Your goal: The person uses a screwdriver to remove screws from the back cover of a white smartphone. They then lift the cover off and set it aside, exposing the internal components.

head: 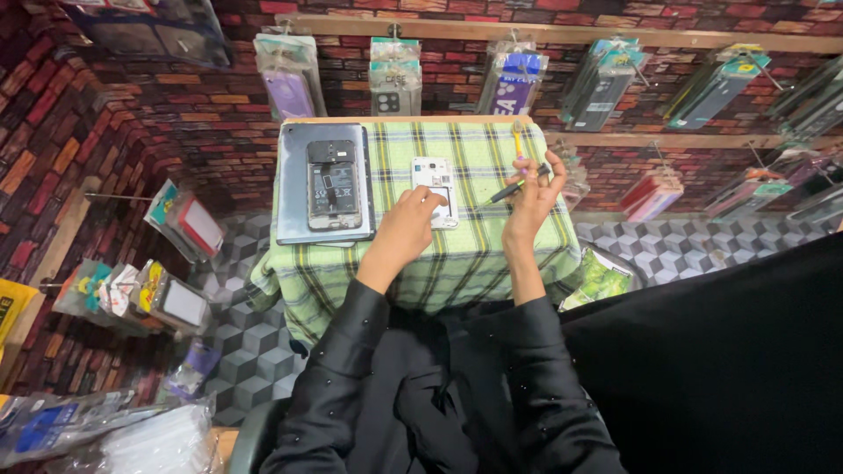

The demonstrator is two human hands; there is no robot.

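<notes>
Left hand (411, 219) fingers pressed on white phone frame (435, 190), as I see it. Right hand (533, 195) pinching dark screwdriver (518, 185). Opened phone (333, 184) on grey mat (294, 189) beside, atop plaid cloth (474, 254).

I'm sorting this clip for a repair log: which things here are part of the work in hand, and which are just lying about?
In use:
- white opened phone, under the left hand
- dark screwdriver, in the right hand

Lying about:
- dark opened phone on the grey tray
- yellow tool on the checked cloth
- packaged phone cases hanging on the brick wall
</notes>
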